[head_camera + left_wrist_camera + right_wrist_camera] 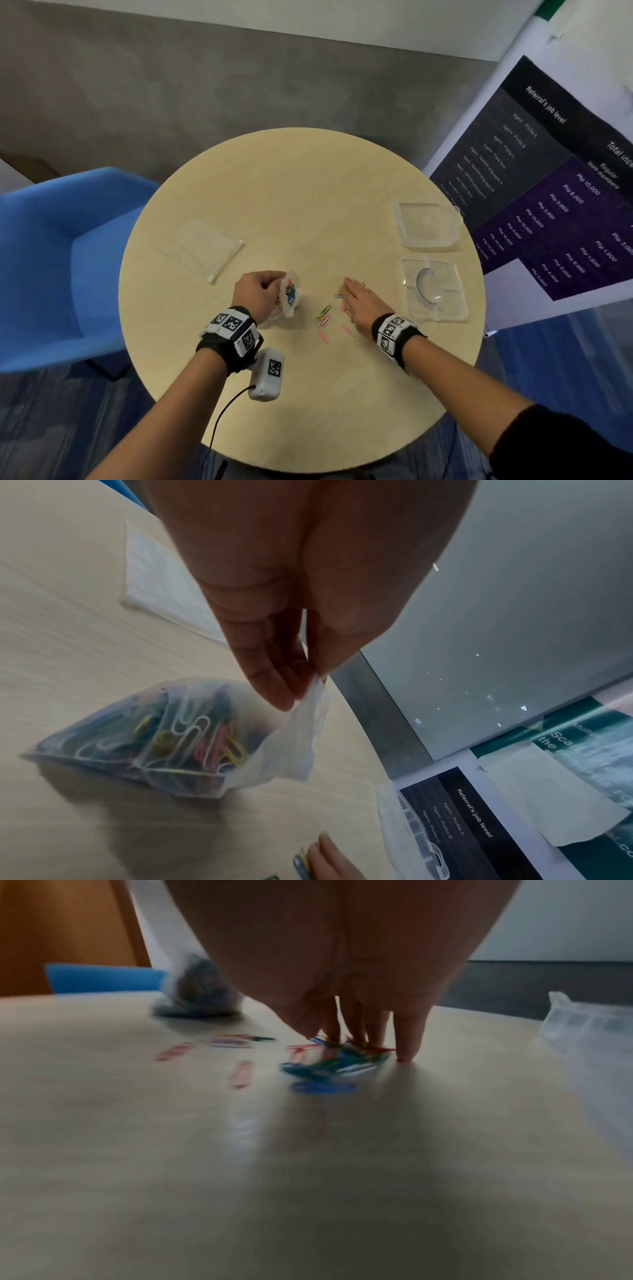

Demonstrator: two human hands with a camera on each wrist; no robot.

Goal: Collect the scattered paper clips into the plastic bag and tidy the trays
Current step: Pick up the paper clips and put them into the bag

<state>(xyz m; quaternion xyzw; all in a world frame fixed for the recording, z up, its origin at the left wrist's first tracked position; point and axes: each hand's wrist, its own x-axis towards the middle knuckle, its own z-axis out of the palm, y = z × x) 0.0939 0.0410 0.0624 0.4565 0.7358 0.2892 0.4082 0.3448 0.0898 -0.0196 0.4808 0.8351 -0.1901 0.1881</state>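
My left hand [265, 291] pinches the top edge of a small clear plastic bag [290, 295] that holds several coloured paper clips and rests on the table. The left wrist view shows the thumb and fingers of that hand [303, 692] closed on the rim of the bag [154, 737]. To its right, my right hand [352, 291] lies flat, fingers straight, on a pile of loose clips [325, 317]. In the blurred right wrist view my right hand [359, 1042] touches the clips [335, 1061] with its fingertips. Two clear trays [426, 224] [435, 291] lie at the right.
A flat clear pouch [202, 248] lies on the left of the round beige table [301, 178]. A blue chair [58, 260] stands to the left, and a printed poster [561, 192] hangs close beside the table's right edge. The near tray holds a curved metal piece.
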